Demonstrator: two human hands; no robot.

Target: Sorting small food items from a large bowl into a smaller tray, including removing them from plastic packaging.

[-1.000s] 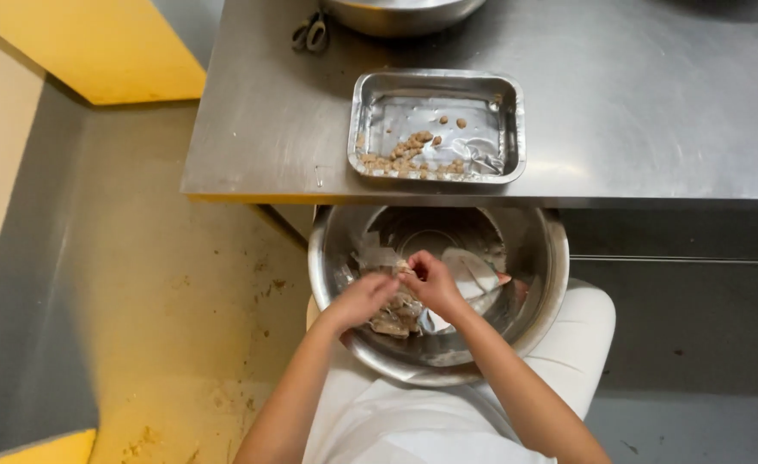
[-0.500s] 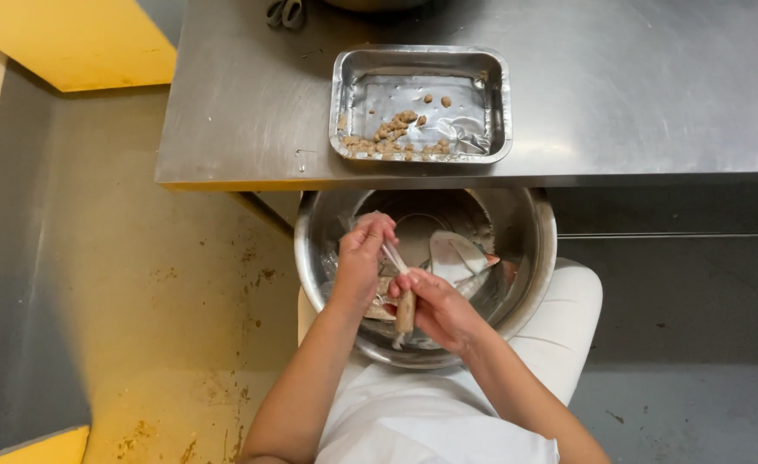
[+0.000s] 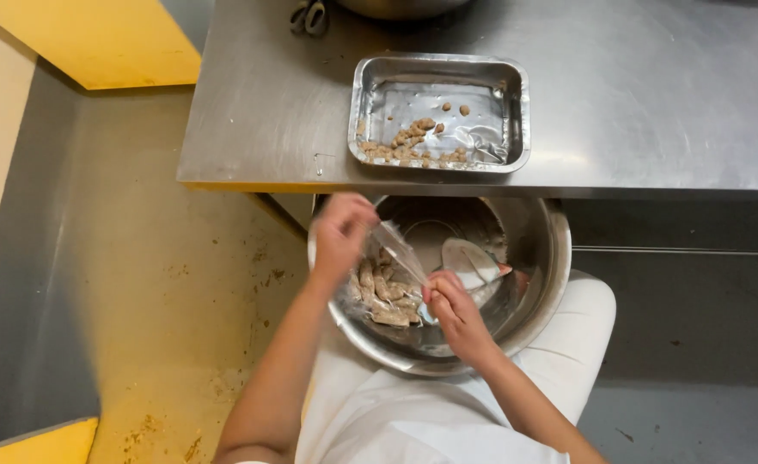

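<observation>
Head view: sat at steel surface (image 3: 654, 94), big steel bowl (image 3: 544, 258) on lap just below surface edge. Progress, judged: small part done. Tray (image 3: 516, 77) on surface held a thin scatter of small brown bits (image 3: 413, 142), mostly along near side; a pile of pale brown pieces (image 3: 386, 288) lay in bowl w/ a grey scoop-like thing (image 3: 469, 258), so much left. Left hand (image 3: 342, 234) raised at bowl's far-left rim, fingers pinched shut on one end of a thin clear strip (image 3: 400, 252), maybe a casing, can't tell. Right hand (image 3: 452, 311) lower, inside bowl, closed on strip's other end, strip stretched taut between both. Scissors handles (image 3: 308, 15) at surface's far edge, apart.
</observation>
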